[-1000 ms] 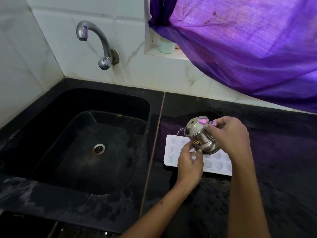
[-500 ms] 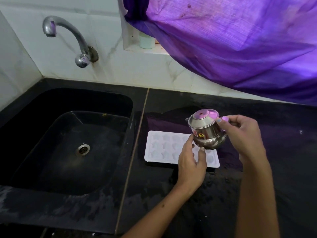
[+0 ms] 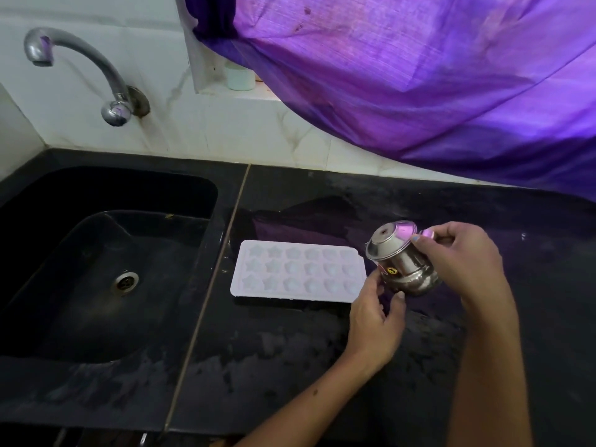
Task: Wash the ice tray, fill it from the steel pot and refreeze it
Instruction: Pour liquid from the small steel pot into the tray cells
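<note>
A white ice tray (image 3: 298, 272) with star-shaped cells lies flat on the black counter, just right of the sink. A small steel pot (image 3: 400, 262) hangs tilted above the tray's right end, its mouth turned up and to the left. My right hand (image 3: 458, 256) grips the pot at its rim and handle side. My left hand (image 3: 375, 314) touches the pot's lower side with thumb and fingertips, just off the tray's right corner. No water stream is visible.
A black sink (image 3: 106, 269) with a steel drain fills the left side, under a steel tap (image 3: 80, 69) on the white tiled wall. A purple curtain (image 3: 419, 75) hangs over the back right. A pale cup (image 3: 240, 77) stands on the ledge. The counter (image 3: 290, 366) looks wet.
The pot has moved right, from over the tray's middle to its right end. Both hands went with it. The camera view has shifted right.
</note>
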The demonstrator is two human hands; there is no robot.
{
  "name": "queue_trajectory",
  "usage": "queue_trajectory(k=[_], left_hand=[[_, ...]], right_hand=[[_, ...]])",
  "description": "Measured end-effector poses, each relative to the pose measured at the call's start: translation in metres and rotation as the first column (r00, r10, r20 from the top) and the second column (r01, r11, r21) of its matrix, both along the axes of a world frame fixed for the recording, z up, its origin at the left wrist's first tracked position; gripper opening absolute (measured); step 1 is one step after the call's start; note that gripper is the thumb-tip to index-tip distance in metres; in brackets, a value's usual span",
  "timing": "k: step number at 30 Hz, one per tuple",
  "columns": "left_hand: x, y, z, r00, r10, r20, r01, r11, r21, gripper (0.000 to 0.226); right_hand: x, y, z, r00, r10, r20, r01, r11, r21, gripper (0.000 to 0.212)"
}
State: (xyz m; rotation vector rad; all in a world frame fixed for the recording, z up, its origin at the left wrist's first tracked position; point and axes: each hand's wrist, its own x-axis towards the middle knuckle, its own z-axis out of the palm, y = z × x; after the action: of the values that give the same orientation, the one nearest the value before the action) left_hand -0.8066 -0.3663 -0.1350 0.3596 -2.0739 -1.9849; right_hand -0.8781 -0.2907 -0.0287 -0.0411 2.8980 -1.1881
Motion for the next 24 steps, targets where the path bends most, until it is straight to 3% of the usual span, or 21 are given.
queue_trajectory(k=[17,24], left_hand=[[0.0016,0.0072,0.0027,0.997,-0.062,0.053,0.06,0.997,0.039,0.043],[-0.0012,0.0076,0.0021,0.997,-0.055,0.047,0.052,0.998,0.045,0.043]], right_hand=[[0.0013,-0.0018,-0.0024,0.999,0.031,-0.019,-0.027,0.988,0.154,0.009],[0.0042,-0.0031,0.0002,0.999,0.028,-0.026,-0.023,0.986,0.164,0.021]])
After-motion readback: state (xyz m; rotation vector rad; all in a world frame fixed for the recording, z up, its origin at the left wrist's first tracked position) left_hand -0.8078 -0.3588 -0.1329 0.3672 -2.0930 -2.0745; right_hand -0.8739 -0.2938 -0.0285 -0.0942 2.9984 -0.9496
